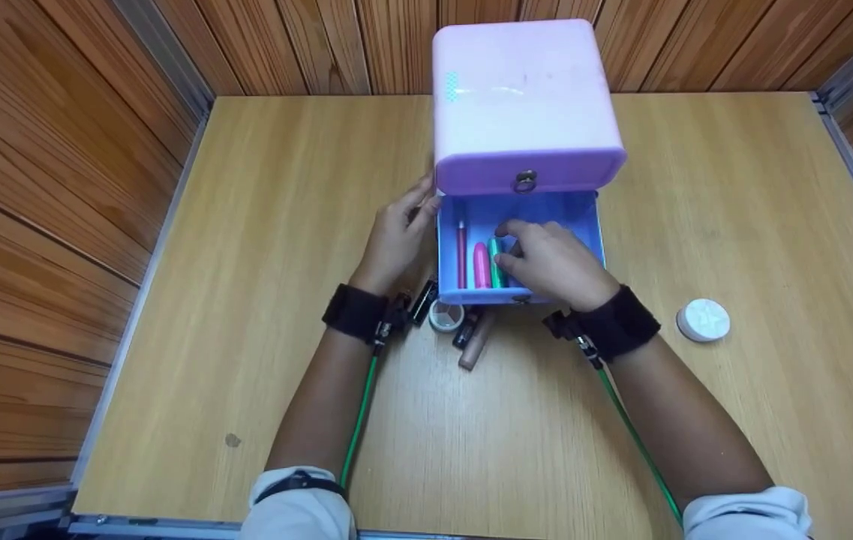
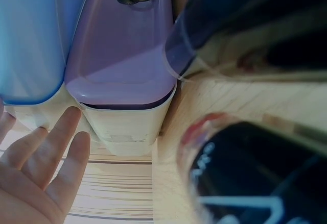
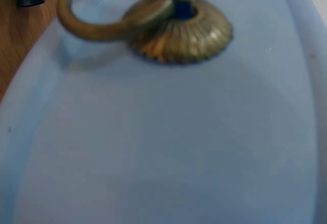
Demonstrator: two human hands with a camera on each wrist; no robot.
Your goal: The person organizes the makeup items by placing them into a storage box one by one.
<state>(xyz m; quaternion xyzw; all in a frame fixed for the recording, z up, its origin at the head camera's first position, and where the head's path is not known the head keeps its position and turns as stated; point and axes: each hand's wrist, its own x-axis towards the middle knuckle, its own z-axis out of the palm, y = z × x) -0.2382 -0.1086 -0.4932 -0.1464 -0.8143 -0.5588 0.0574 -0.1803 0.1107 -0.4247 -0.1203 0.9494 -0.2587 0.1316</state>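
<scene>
A small plastic cabinet (image 1: 527, 90), pink on top, stands at the back with its blue drawer (image 1: 569, 296) pulled out. My right hand (image 1: 557, 262) reaches into that drawer, its thumb and forefinger bent right beside a green tube (image 1: 497, 262). I cannot tell whether the fingers grip it. Left of it lie a pink tube (image 1: 481, 266) and a slim dark-red stick (image 1: 461, 255). My left hand (image 1: 400, 232) is at the cabinet's left side, and its fingers (image 2: 53, 142) are extended in the left wrist view. A brass ring pull (image 3: 179, 30) on the drawer front fills the right wrist view.
In front of the drawer lie a round clear-lidded pot (image 1: 446, 316), a brown tube (image 1: 476, 345) and black cosmetics tubes (image 1: 424, 301). A white round jar (image 1: 703, 320) stands at the right. Below the blue drawer is a shut purple drawer (image 2: 122, 45). Wood panels enclose the table.
</scene>
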